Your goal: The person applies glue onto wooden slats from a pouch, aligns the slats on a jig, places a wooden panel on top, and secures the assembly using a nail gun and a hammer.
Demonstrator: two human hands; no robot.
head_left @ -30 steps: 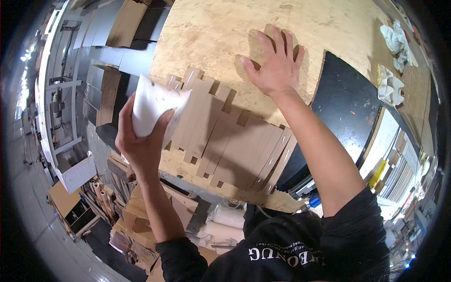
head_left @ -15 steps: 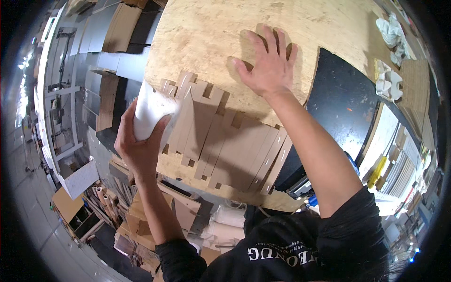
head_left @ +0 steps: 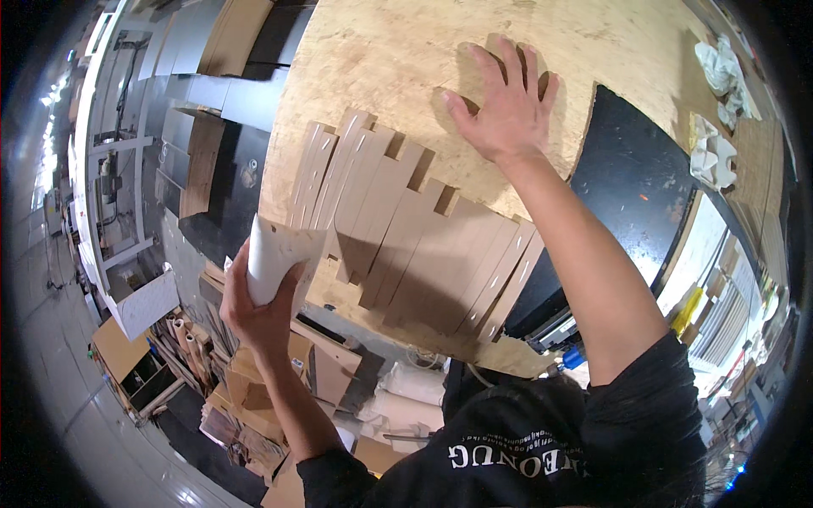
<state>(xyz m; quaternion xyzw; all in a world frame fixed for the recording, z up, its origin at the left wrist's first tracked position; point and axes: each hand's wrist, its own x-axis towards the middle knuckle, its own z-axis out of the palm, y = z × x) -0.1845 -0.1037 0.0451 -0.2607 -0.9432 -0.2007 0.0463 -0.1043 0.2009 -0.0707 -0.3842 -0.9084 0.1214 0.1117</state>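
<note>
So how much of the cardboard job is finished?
Done: a fanned row of flat cardboard pieces lies on the wooden table. In hand: the left hand grips one piece; the right hand rests flat on the table. How much is left, I cannot tell.

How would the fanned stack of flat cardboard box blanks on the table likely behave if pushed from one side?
The cardboard blanks would probably slide apart rather than move together: they already lie fanned and overlapping on the plywood table. Each looks thin and flat, so likely light and bendable. Some overhang the near edge, so a push might tip them off.
</note>
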